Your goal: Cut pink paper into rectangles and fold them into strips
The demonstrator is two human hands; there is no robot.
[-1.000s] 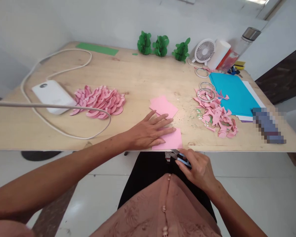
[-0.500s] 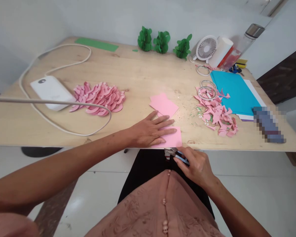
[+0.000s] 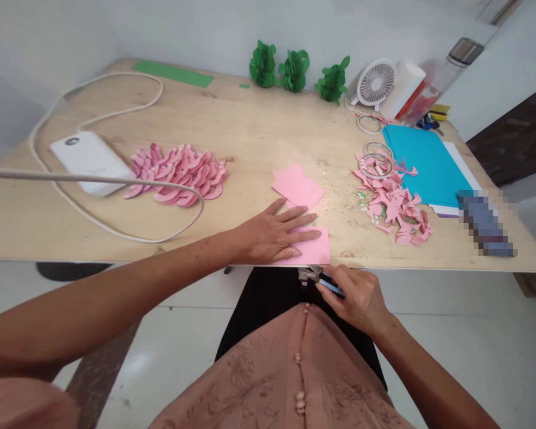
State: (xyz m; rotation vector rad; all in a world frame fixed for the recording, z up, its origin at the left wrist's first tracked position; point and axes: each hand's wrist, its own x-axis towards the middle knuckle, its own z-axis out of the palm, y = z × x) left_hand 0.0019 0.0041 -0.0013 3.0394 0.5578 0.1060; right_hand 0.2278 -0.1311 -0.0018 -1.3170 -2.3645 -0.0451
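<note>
My left hand [image 3: 268, 235] lies flat with fingers spread over a pink paper piece [image 3: 315, 247] at the table's front edge. My right hand [image 3: 355, 292] is closed round small snips [image 3: 328, 283] with dark and light-blue handles. Their metal jaws are apart, just below the table edge by the paper. Other pink paper pieces [image 3: 297, 185] overlap just beyond my left fingertips. Cut pink curved shapes [image 3: 183, 173] are heaped to the left. Pink scraps [image 3: 397, 202] lie in a loose pile to the right.
A white power bank [image 3: 92, 164] with a looping cable is at left. Green paper figures [image 3: 293, 71] and a green strip [image 3: 174, 72] are at the back. A fan [image 3: 376, 83], bottle [image 3: 446, 77], tape rings [image 3: 377, 165], blue sheets [image 3: 429, 164] and a blurred object [image 3: 486, 226] are at right.
The view has shifted slightly. The snips' jaws look wider apart and sit a little further right; my left hand remains flat on the paper.
</note>
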